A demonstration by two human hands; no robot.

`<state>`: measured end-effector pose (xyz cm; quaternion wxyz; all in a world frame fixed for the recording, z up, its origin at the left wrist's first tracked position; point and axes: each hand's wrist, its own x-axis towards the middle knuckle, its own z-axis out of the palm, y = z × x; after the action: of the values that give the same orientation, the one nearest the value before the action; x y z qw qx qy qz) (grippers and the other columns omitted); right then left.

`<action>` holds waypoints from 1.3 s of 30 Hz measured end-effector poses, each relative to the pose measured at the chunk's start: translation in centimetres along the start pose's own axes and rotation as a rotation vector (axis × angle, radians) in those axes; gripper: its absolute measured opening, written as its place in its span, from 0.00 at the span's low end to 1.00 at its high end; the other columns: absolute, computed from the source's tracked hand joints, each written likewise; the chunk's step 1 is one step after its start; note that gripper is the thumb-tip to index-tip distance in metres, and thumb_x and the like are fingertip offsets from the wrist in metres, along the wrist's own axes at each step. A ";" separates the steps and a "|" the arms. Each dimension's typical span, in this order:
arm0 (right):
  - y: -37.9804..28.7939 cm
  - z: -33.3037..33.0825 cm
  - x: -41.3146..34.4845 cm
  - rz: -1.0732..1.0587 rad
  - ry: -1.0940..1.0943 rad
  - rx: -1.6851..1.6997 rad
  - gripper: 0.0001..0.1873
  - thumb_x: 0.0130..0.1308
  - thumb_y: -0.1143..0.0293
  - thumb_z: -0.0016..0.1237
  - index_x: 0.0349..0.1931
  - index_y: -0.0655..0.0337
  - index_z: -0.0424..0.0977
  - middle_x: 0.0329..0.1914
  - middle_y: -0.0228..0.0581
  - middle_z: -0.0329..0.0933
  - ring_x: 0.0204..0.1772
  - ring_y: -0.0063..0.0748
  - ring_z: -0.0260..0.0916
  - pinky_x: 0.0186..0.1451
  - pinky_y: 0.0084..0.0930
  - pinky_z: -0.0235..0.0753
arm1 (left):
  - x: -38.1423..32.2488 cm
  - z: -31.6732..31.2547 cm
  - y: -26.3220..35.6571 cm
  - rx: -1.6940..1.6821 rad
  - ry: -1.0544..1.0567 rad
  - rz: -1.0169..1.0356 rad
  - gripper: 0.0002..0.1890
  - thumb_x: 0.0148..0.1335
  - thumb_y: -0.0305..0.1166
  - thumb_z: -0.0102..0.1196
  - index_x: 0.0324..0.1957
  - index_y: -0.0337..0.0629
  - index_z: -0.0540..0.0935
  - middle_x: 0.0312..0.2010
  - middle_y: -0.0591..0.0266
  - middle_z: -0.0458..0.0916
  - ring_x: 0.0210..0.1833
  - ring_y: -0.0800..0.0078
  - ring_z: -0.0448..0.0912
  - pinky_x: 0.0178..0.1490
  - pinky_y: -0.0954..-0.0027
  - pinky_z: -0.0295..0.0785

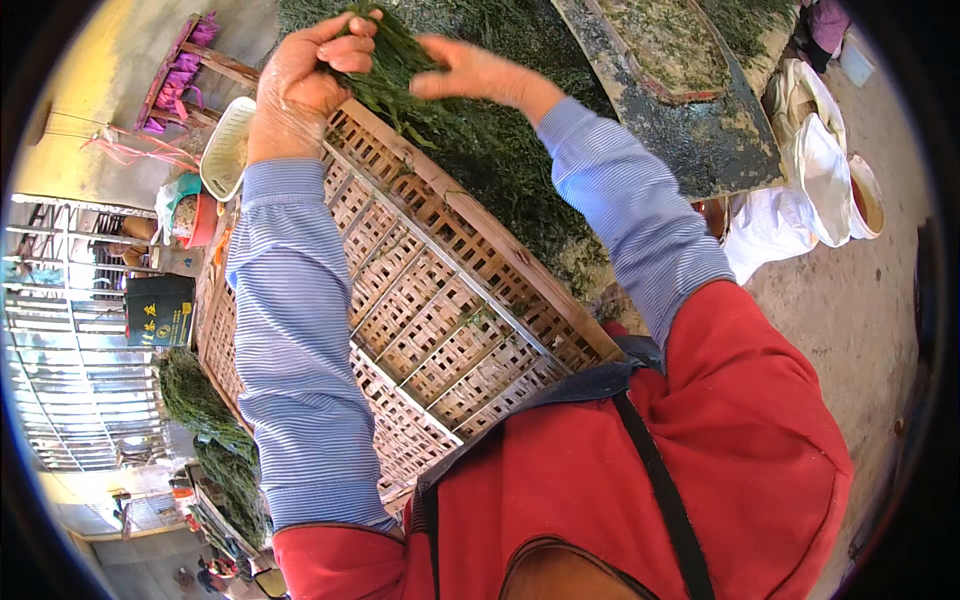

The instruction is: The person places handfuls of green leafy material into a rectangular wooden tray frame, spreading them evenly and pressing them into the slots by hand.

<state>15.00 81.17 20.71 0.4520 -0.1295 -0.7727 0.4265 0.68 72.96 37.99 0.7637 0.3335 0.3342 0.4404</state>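
At the top of the view, my left hand (311, 64) has its fingers curled around a bunch of green plant strands (386, 56). Just to the right is my right hand (476, 73), thumb and fingers apart and slightly blurred. Its fingertips come close to the bunch; whether they touch it I cannot tell. Below both hands lies a large woven bamboo crate (480, 217) with a wooden rim. Thin metal bars (457, 259) run across its weave, and a few green scraps cling there. My left forearm covers part of the crate.
A heap of green strands (517, 157) lies beyond the crate, beside a dark, wet board (697, 135). White sacks (814, 172) and a bucket (868, 196) stand right. Left are a pale plastic basket (227, 150), a red pot (201, 220) and a dark bag (160, 310) bearing writing.
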 end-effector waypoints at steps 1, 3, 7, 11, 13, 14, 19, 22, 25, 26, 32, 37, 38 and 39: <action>0.7 1.2 -0.5 0.069 -0.054 0.039 0.24 0.57 0.53 0.53 0.40 0.65 0.67 0.43 0.40 0.75 0.50 0.31 0.70 0.39 0.28 0.76 | 0.1 0.5 0.9 0.022 -0.049 -0.006 0.15 0.68 0.25 0.34 0.52 0.22 0.61 0.28 0.63 0.63 0.17 0.84 0.57 0.20 0.79 0.57; -1.4 3.8 -1.6 0.428 -0.206 -0.431 0.23 0.56 0.54 0.55 0.34 0.68 0.68 0.36 0.44 0.76 0.45 0.30 0.74 0.38 0.30 0.76 | -2.4 -0.2 3.2 0.073 0.035 0.155 0.17 0.68 0.25 0.34 0.55 0.22 0.57 0.29 0.62 0.63 0.17 0.83 0.56 0.18 0.80 0.55; 6.3 6.9 -6.0 0.471 -0.043 0.630 0.12 0.58 0.69 0.54 0.30 0.72 0.71 0.20 0.37 0.74 0.23 0.30 0.75 0.25 0.25 0.73 | -5.3 -2.3 5.2 0.189 -0.164 0.141 0.15 0.63 0.22 0.38 0.51 0.23 0.65 0.28 0.58 0.68 0.18 0.83 0.60 0.19 0.81 0.58; 3.9 -0.9 -5.6 0.761 0.088 -0.156 0.16 0.55 0.70 0.48 0.43 0.67 0.72 0.26 0.49 0.73 0.27 0.35 0.72 0.29 0.31 0.73 | -3.4 -1.5 -6.5 0.626 0.350 0.413 0.18 0.55 0.44 0.54 0.30 0.34 0.80 0.21 0.58 0.79 0.16 0.78 0.72 0.15 0.78 0.62; 3.2 -3.2 -3.2 0.137 -0.004 -0.781 0.14 0.52 0.73 0.43 0.39 0.67 0.73 0.35 0.58 0.74 0.45 0.58 0.70 0.45 0.47 0.68 | -1.8 -2.0 -10.0 0.334 0.400 0.173 0.26 0.58 0.55 0.50 0.30 0.37 0.79 0.17 0.57 0.76 0.10 0.79 0.66 0.10 0.78 0.55; 0.8 -3.6 -1.8 0.106 -0.043 -0.916 0.10 0.52 0.74 0.42 0.33 0.68 0.73 0.35 0.58 0.74 0.43 0.58 0.70 0.43 0.49 0.69 | -1.7 -1.4 -11.4 0.159 0.357 0.100 0.20 0.59 0.52 0.51 0.34 0.43 0.74 0.25 0.53 0.78 0.11 0.83 0.63 0.10 0.82 0.53; -11.1 2.1 -1.7 -0.024 -0.324 -1.175 0.12 0.60 0.70 0.36 0.27 0.68 0.72 0.22 0.51 0.74 0.28 0.49 0.75 0.30 0.42 0.73 | 5.6 -6.8 -16.6 -0.049 0.370 0.191 0.26 0.63 0.58 0.36 0.41 0.45 0.74 0.41 0.55 0.77 0.34 0.71 0.75 0.32 0.66 0.70; -9.3 2.7 -5.7 -0.097 -0.096 -1.257 0.07 0.58 0.74 0.41 0.37 0.66 0.67 0.21 0.45 0.73 0.23 0.45 0.73 0.26 0.39 0.72 | 6.4 -6.9 -14.8 -0.056 0.523 0.131 0.17 0.63 0.44 0.46 0.40 0.38 0.76 0.47 0.51 0.75 0.48 0.64 0.73 0.60 0.53 0.55; -4.3 1.4 -10.7 0.041 -0.080 -1.064 0.06 0.62 0.69 0.42 0.34 0.62 0.64 0.25 0.44 0.68 0.27 0.47 0.70 0.27 0.41 0.69 | 4.7 -4.9 -11.9 -0.006 0.398 0.168 0.10 0.63 0.33 0.47 0.29 0.37 0.73 0.31 0.55 0.76 0.27 0.70 0.73 0.45 0.51 0.67; -1.2 1.0 -12.6 0.062 -0.066 -1.068 0.06 0.62 0.70 0.43 0.35 0.61 0.64 0.26 0.44 0.68 0.28 0.49 0.71 0.29 0.43 0.69 | 4.9 -5.1 -11.4 -0.018 0.355 0.199 0.09 0.63 0.31 0.46 0.28 0.37 0.72 0.28 0.57 0.75 0.22 0.72 0.70 0.40 0.54 0.70; 4.8 0.0 -16.7 0.358 -0.012 -0.296 0.10 0.59 0.68 0.49 0.22 0.63 0.74 0.23 0.45 0.74 0.32 0.44 0.74 0.37 0.41 0.76 | 2.8 -4.1 -9.3 -0.059 0.199 0.247 0.09 0.64 0.30 0.45 0.29 0.36 0.67 0.22 0.59 0.72 0.14 0.78 0.63 0.14 0.72 0.61; -1.8 5.1 -11.2 0.567 0.129 1.138 0.31 0.61 0.39 0.34 0.42 0.61 0.71 0.39 0.36 0.76 0.41 0.32 0.73 0.46 0.39 0.75 | 2.5 -4.9 -13.5 0.048 0.215 0.048 0.13 0.64 0.36 0.49 0.29 0.37 0.68 0.22 0.57 0.75 0.12 0.82 0.62 0.11 0.78 0.56; -0.9 5.7 -11.0 0.545 0.172 1.331 0.35 0.60 0.35 0.31 0.45 0.61 0.69 0.41 0.36 0.75 0.41 0.31 0.72 0.46 0.36 0.74 | 2.5 -5.0 -14.6 0.077 0.232 0.064 0.13 0.63 0.37 0.50 0.30 0.37 0.68 0.21 0.57 0.75 0.12 0.83 0.61 0.10 0.80 0.54; 0.2 6.2 -10.6 0.455 0.204 1.498 0.40 0.58 0.30 0.26 0.49 0.60 0.67 0.42 0.36 0.74 0.42 0.30 0.72 0.46 0.33 0.74 | 2.5 -6.0 -15.6 0.097 0.190 0.001 0.11 0.63 0.37 0.51 0.36 0.41 0.68 0.19 0.60 0.73 0.11 0.83 0.60 0.10 0.79 0.52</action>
<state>15.89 71.75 12.99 0.3890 0.0160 -0.1888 0.9015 3.87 70.36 21.61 0.7111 0.3270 0.4258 0.4539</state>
